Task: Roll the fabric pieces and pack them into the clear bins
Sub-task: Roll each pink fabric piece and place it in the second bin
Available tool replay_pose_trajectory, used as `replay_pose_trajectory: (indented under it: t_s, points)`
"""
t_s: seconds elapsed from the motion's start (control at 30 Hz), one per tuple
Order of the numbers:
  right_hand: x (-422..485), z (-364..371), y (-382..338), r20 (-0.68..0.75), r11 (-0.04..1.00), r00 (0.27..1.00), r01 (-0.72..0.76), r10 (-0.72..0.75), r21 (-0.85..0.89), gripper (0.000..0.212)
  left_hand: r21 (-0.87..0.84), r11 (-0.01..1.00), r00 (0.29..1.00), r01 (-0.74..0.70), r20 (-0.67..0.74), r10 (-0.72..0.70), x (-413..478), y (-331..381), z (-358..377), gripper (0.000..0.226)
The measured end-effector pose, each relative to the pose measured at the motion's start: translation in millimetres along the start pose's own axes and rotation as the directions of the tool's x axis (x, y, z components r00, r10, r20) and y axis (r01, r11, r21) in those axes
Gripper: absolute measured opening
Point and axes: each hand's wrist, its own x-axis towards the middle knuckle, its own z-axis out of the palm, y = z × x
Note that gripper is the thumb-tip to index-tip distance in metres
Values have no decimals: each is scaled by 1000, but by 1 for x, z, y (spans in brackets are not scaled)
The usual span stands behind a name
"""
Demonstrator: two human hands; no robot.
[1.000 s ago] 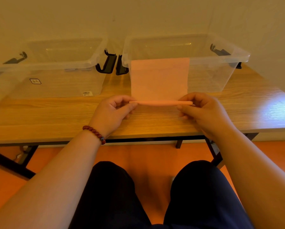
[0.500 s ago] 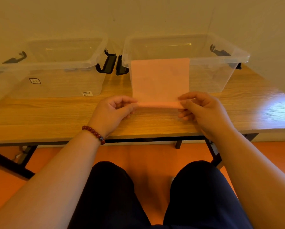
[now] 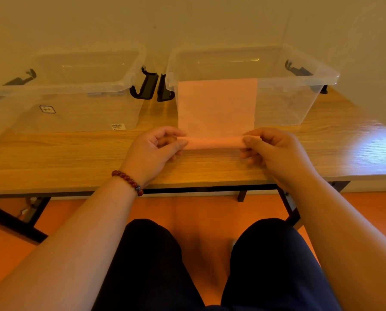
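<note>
Nearest, a red bead bracelet point(image 3: 128, 180) circles the left wrist. Just beyond it, the left hand point(image 3: 156, 151) and right hand point(image 3: 275, 153) are apart over the wooden table point(image 3: 53, 158), each pinching one end of the rolled near edge of a pink fabric piece point(image 3: 216, 104) (the roll spans the gap between them). The unrolled part runs away from the hands, up the front wall of the right clear bin point(image 3: 299, 104). The left clear bin point(image 3: 75, 113) stands beyond and left of the left hand.

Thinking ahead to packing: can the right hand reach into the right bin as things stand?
Probably yes: the right bin is lidless, just beyond the right hand; that hand is busy pinching the pink fabric, though.
</note>
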Motion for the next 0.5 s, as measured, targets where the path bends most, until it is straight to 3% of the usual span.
replay_pose_trajectory:
  t_s: [0.23,0.5]
  points:
    - [-1,0,-1,5,997,1000,18,-18,70,8,-59,998,1000,4,1,-4,-1,-2,-2,13]
    - [-1,1,1,-12,1000,1000,10,-10,1,11,-3,1000,1000,1,-15,-1,0,-2,-1,15]
